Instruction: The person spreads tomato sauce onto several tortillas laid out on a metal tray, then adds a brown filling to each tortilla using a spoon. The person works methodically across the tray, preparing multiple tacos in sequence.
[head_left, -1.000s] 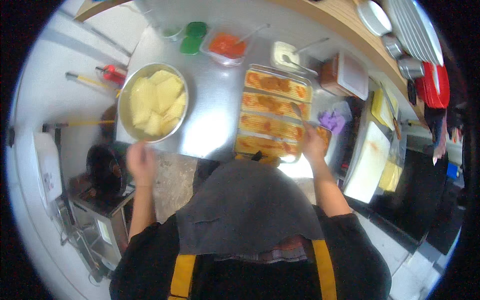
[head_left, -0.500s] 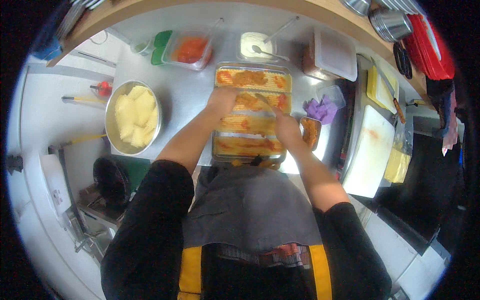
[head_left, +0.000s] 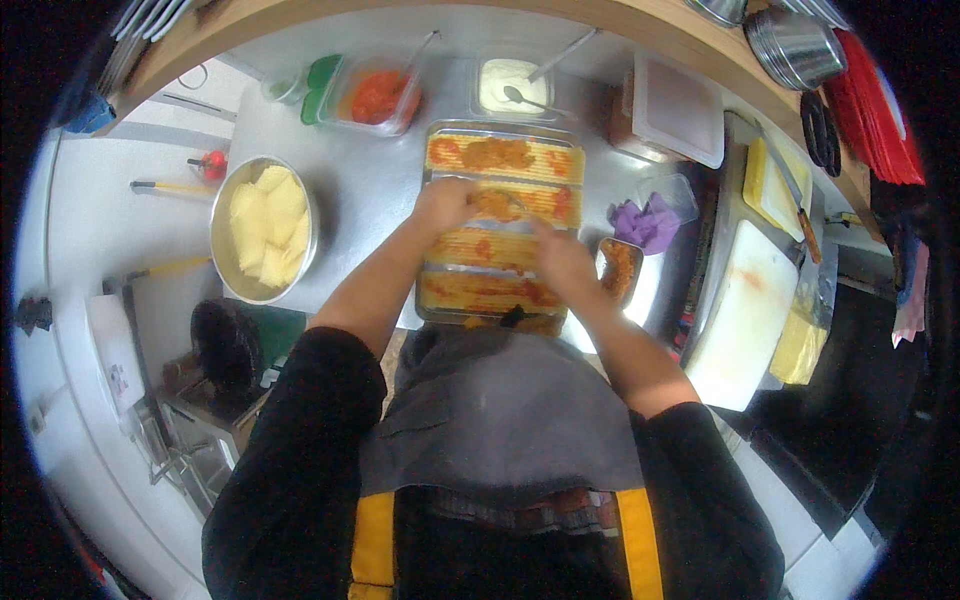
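Note:
A metal tray (head_left: 420,292) in front of me holds several ridged pasta sheets in rows, smeared with red sauce and orange-brown filling. My right hand (head_left: 566,266) is closed round a spoon (head_left: 517,203); its blurred tip is in the filling (head_left: 493,205) on the second pasta sheet (head_left: 545,203) from the far side. At that sheet's left end rests my left hand (head_left: 445,206), fingers curled together; what they grip, if anything, is hidden. A small container of brown filling (head_left: 620,268) stands just right of the tray.
Left stands a steel bowl (head_left: 217,246) of pale pasta sheets. Behind the tray are a tub of red sauce (head_left: 380,97) and a tub of white cream (head_left: 508,86) with a spoon. A lidded box (head_left: 680,110), purple cloth (head_left: 645,222) and white cutting board (head_left: 745,315) lie right. A wooden shelf (head_left: 400,14) overhangs.
My right hand has shifted slightly left and nearer to me, and the spoon has moved across the filling. My left hand stays at the same sheet's end. The whole view has shifted a little.

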